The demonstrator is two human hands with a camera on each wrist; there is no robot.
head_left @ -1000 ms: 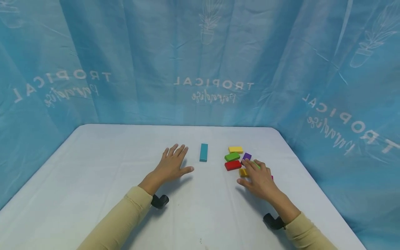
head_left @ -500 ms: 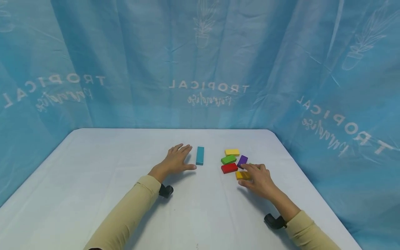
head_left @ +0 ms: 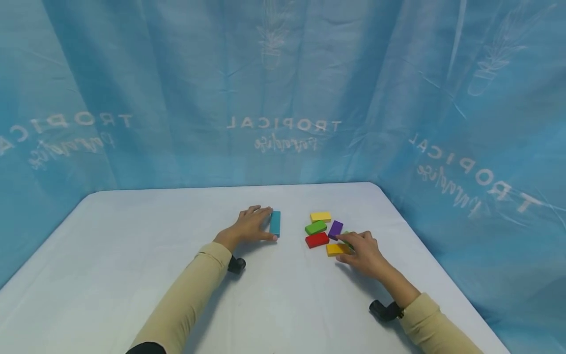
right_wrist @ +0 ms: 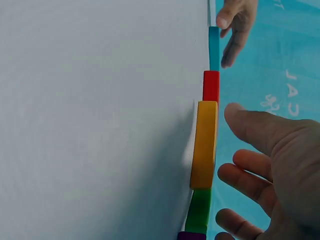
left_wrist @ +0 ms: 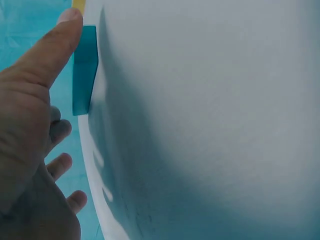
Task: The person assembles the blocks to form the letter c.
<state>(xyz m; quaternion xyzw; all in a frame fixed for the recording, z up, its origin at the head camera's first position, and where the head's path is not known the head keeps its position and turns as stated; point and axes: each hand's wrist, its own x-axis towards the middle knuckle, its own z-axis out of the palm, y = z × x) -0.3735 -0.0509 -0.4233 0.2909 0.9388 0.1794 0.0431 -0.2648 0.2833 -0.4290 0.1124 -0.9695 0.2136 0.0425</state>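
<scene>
My left hand (head_left: 251, 227) is over the left side of a teal block (head_left: 275, 223), thumb toward its near end and fingers toward its far end. In the left wrist view, the thumb overlaps that teal block (left_wrist: 85, 72) and the other fingers are spread. My right hand (head_left: 363, 253) hovers beside the right-hand cluster, thumb and fingers apart. Nearest to it are an orange-yellow block (head_left: 337, 250), a purple block (head_left: 335, 229) and a green block (head_left: 347, 235) partly hidden by the fingers. The right wrist view has the orange-yellow block (right_wrist: 204, 145) in front of the thumb, ungripped.
Left of the right hand lie a red block (head_left: 317, 240), another green block (head_left: 316, 227) and a yellow block (head_left: 320, 217), close together. All sit on a white-covered table (head_left: 132, 255). A blue printed curtain (head_left: 190, 123) stands behind and at both sides.
My left hand has moved right, from apart to right at the teal block. The right hand's fingers have drawn in slightly near the cluster. The head view has shifted a little.
</scene>
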